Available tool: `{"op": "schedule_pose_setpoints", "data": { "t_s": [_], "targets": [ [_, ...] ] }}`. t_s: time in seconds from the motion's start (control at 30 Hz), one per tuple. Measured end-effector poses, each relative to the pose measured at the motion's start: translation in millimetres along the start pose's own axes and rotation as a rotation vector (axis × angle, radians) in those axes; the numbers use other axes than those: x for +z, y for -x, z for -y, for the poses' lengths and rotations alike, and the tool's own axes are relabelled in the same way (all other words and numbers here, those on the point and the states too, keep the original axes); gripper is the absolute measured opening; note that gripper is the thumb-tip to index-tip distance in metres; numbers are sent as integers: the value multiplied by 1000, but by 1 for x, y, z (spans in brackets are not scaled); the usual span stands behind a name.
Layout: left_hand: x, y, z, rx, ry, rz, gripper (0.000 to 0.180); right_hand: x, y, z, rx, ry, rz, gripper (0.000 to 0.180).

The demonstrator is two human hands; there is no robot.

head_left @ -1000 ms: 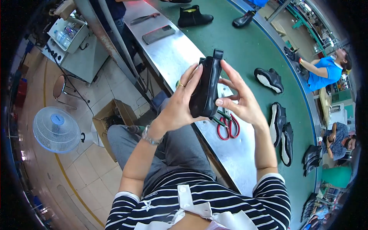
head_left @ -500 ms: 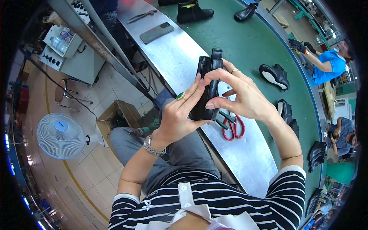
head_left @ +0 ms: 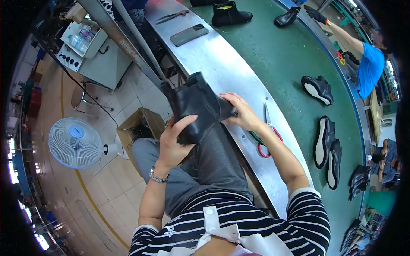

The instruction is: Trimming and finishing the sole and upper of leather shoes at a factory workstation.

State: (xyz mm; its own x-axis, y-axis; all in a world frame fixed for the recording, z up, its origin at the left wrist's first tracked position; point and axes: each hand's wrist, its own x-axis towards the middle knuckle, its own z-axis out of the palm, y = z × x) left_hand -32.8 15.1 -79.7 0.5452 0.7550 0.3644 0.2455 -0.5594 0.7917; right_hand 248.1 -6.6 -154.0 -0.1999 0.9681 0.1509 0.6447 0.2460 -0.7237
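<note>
Black boot: one black boot (head_left: 194, 113), smooth, shiny, seam down its side, small tab (head_left: 196, 77) at the top edge; broad side faces my camera, tilted.
Boot location: in the air over the gray trousers (head_left: 220, 158), just beside the metal ledge (head_left: 222, 55).
Left hand grip: left hand (head_left: 171, 143) clamped on the boot's lower left, fingers across the near face.
Right hand grip: right hand (head_left: 245, 114) closed round the boot's right end, fingers and thumb on it.
Ledge count: I get one phone (head_left: 189, 35), one pair of red-handled scissors (head_left: 268, 115), partly behind the right forearm.
Green belt count: three white-soled shoes (head_left: 317, 90), one ankle boot with yellow-green lining (head_left: 230, 16) on the green belt (head_left: 282, 64).
Floor count: one fan (head_left: 76, 143), one cardboard box (head_left: 157, 121).
Change since half a second ago: boot swung from narrow edge to broad side, off the ledge toward the lap; right hand no longer arches over it.
</note>
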Motion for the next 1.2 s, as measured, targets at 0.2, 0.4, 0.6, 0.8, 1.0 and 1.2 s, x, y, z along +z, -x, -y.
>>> {"op": "schedule_pose_setpoints", "data": {
  "t_s": [0.2, 0.4, 0.6, 0.8, 1.0, 1.2],
  "targets": [
    [-29, 20, 10, -137, 311, -160, 83, -25, 10, 56, 48, 3, 140, 69],
    [-18, 2, -1, -433, 1062, -107, 95, -31, 52, 96, 358, -292, 4, 64],
    [39, 2, -2, -345, 584, 76, 87, -40, 65, 52, 794, -676, -648, 58],
    [85, 20, 14, -79, -58, 187, 77, -98, 49, -47, 646, 52, -1044, 67],
    [139, 45, 37, -54, -323, 288, 68, -121, -29, -59, 435, 411, -546, 46],
    [141, 47, 47, -57, -350, 214, 45, -110, -206, -106, 321, 70, -429, 55]
  ]
}}
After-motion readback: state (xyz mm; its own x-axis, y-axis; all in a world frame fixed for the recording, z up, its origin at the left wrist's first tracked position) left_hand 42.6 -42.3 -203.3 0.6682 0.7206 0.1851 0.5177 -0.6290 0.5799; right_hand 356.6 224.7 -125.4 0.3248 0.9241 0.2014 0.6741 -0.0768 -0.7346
